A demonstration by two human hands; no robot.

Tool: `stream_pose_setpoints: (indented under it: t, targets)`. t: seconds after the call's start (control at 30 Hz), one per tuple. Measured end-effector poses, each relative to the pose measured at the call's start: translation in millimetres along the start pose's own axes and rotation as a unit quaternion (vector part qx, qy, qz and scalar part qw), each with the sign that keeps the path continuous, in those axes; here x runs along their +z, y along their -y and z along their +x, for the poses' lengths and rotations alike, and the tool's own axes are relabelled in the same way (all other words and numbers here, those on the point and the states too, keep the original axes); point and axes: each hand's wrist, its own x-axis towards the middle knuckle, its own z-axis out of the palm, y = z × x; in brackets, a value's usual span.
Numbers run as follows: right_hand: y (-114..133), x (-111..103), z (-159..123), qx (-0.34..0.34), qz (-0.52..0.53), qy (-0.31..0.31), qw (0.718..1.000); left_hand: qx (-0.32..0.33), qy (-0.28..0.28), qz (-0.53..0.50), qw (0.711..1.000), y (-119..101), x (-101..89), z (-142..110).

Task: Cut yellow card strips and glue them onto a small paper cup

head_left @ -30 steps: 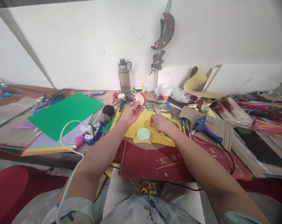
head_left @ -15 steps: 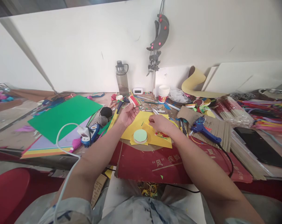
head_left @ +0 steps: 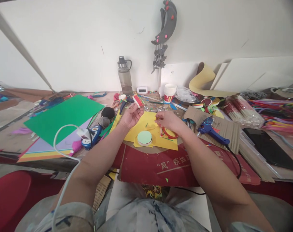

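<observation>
My left hand (head_left: 132, 116) is raised above the yellow paper (head_left: 146, 120), its fingers pinching a small red-and-white craft piece (head_left: 137, 100). To the right, my right hand (head_left: 167, 120) hovers over the same paper with fingertips pressed together. A tiny yellowish bit seems to be at those fingertips, too small to name. Between and below both hands lies a round disc with a pale green top (head_left: 144, 138). A red looped strip (head_left: 169, 133) rests on the paper under my right hand. Beneath the paper is a red cardboard sheet (head_left: 156, 170).
A blue glue gun (head_left: 213, 131) lies on corrugated cardboard (head_left: 230, 138) at right, near a black phone (head_left: 271, 149). Behind stand a water bottle (head_left: 125, 77) and paper cups (head_left: 170, 92). Green paper (head_left: 65, 117) covers the left side. A white cable (head_left: 64, 133) loops beside my left arm.
The view has tilted slightly downward. The craft piece in my left hand has turned a little, showing more red. My right hand has shifted slightly, uncovering more of the red loop.
</observation>
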Motion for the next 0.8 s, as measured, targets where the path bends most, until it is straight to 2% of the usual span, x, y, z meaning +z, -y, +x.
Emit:
stream_pose_setpoints:
  t: [0.07,0.13,0.27,0.37,0.53,0.67,0.8]
  targets:
    - [1,-1,1,-0.013,0.013,-0.029,0.999,-0.002,-0.005,0.004,1.000,0,1.4,-1]
    - [4,0,2,-0.032,0.076,-0.097,0.992,-0.006,0.006,0.017,1.000,0,1.1,-2]
    - [11,6,-1,-0.075,0.278,-0.225,0.931,0.002,0.078,0.044,0.996,2,-3.6,-4]
    - [18,10,-6,-0.118,0.334,-0.274,0.894,0.000,0.121,0.049,0.991,3,-5.6,-6]
    - [28,12,-16,-0.160,0.301,-0.316,0.885,-0.016,0.114,0.063,0.991,2,-1.9,-10]
    - [35,13,-23,-0.198,0.299,-0.318,0.878,-0.017,0.117,0.063,0.991,3,1.4,-12]
    - [38,14,-26,-0.206,0.291,-0.307,0.882,-0.017,0.098,0.073,0.992,4,4.4,-14]
